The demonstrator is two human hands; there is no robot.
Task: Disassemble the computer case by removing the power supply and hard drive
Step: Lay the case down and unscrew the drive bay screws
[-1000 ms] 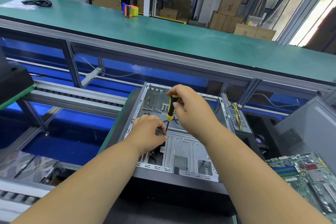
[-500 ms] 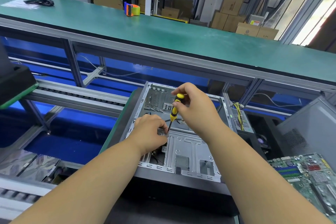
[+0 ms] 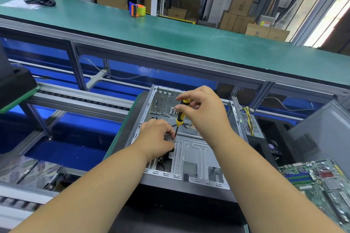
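An open grey sheet-metal computer case lies on its side on the lower work level, its bare interior facing up. The right hand pinches the top of a yellow-and-black handled screwdriver between thumb and fingertips, the other fingers loosely curled; the tool stands nearly upright, leaning slightly left at the tip. Its thin shaft comes down to a small silver screw on the case's inner metal plate. The left hand rests on the case just beside that screw, fingers curled down around the shaft's tip; whether it actually grips anything cannot be told.

Just right of the case sits a grey perforated metal power supply with yellow wires. A green circuit motherboard lies at the lower right. Above, a long green-topped table carries an orange tape dispenser and a coiled black cable.
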